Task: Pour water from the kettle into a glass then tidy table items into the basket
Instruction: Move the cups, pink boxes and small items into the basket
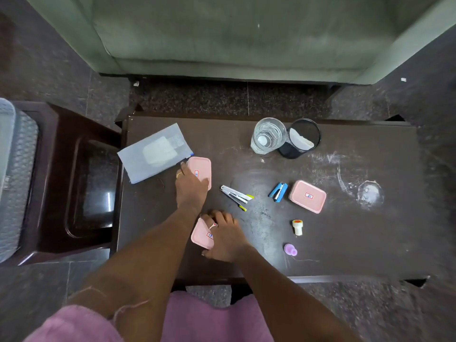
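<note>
Our left hand grips far box by pouch | right hand grips near box near table edge | stapler just right

Living room: sofa, low table.

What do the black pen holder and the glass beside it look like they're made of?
The pen holder looks like black metal mesh, matte: a fine grid of holes shows in its wall. The drinking glass looks like clear, glossy glass, see-through with faceted sides; clear plastic is possible.
</note>
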`<action>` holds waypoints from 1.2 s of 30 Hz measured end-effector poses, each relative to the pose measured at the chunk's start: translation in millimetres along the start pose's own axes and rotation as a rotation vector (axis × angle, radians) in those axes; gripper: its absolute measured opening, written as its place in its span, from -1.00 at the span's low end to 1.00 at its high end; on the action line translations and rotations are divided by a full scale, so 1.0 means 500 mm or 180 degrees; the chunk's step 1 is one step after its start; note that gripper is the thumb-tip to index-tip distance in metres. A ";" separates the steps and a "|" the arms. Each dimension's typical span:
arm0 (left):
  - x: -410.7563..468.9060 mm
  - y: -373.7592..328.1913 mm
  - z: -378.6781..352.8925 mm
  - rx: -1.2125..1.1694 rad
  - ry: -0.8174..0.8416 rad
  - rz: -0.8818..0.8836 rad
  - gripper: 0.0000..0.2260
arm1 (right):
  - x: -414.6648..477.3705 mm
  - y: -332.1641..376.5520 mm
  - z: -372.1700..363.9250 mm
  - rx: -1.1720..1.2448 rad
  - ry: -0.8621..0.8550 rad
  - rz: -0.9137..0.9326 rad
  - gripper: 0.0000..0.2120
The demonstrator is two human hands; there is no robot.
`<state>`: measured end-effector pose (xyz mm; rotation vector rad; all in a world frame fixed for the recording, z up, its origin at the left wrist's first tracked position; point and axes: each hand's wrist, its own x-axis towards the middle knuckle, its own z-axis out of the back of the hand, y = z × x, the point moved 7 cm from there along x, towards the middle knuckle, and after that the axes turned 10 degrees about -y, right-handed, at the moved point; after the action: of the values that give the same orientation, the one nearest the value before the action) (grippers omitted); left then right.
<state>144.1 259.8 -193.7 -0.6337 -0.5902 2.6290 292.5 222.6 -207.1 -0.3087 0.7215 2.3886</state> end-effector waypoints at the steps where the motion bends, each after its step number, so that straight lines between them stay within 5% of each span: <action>1: 0.001 -0.002 -0.002 -0.0115 -0.0009 0.0020 -0.31 | 0.003 -0.001 -0.003 0.0003 0.0064 -0.0005 -0.09; 5: 0.011 0.009 0.004 -0.0493 -0.0096 0.0341 -0.44 | 0.018 -0.005 -0.001 0.0189 0.0221 -0.0115 -0.09; 19: 0.122 0.096 0.289 -0.1706 -0.0479 0.0092 -0.45 | 0.221 0.150 0.200 0.0373 -0.0950 0.0139 -0.21; 27: 0.226 0.262 0.637 -0.1954 -0.2068 0.0367 -0.52 | 0.385 0.472 0.314 0.1024 -0.1082 0.0657 -0.17; 31: 0.265 0.337 0.712 -0.1607 -0.2433 0.0686 -0.62 | 0.446 0.628 0.344 0.1064 -0.1339 0.0906 -0.21; 36: 0.307 0.419 0.710 -0.0786 -0.2063 0.1555 -0.65 | 0.519 0.753 0.313 0.0649 -0.1096 0.0971 -0.21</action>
<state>-212.9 41.8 -57.5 0.0571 -1.0675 3.2613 -151.0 190.7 -18.2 0.3130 0.8864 2.5274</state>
